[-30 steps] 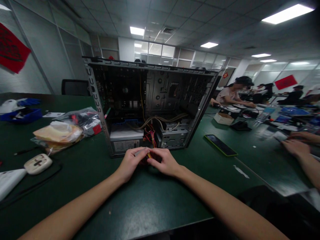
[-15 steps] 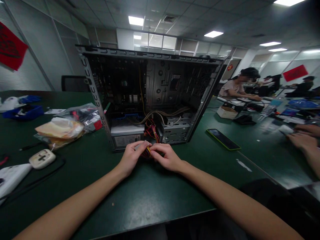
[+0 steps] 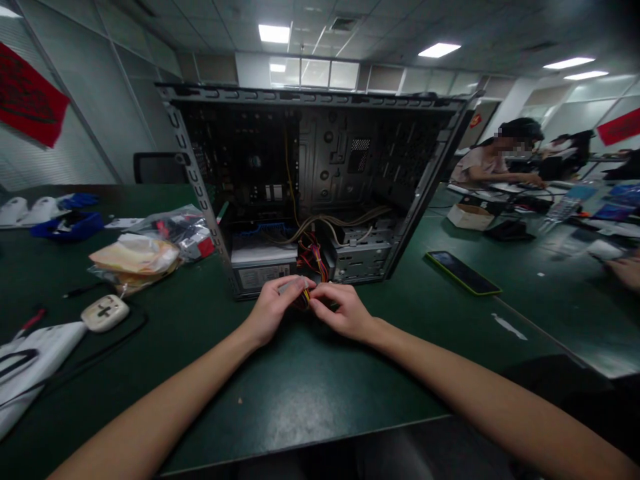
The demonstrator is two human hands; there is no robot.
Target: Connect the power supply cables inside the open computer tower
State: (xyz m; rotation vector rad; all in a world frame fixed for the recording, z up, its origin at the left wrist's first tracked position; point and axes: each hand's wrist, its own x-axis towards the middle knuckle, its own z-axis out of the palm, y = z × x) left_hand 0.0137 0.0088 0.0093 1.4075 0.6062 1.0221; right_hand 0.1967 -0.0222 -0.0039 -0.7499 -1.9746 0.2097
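An open computer case [image 3: 320, 167] stands on the green table [image 3: 280, 393], its inside facing me. A bundle of red, yellow and black power wires [image 3: 314, 259] runs out of its lower middle toward me. My left hand [image 3: 274, 308] is closed around a pale connector at the end of those wires, just in front of the case. My right hand [image 3: 344, 312] pinches the same wires from the right, fingertips meeting the left hand's. What lies under the fingers is hidden.
A phone [image 3: 463, 272] lies to the right of the case. Left of it are plastic bags [image 3: 150, 247], a white plug adapter [image 3: 105, 312] with a black cord, and a blue tray [image 3: 67, 225]. Other people sit at the right, one hand [image 3: 625, 270] at the edge.
The view has shifted slightly, so the case and hands sit a little higher and to the right. Both hands stay together on the wires in front of the case.
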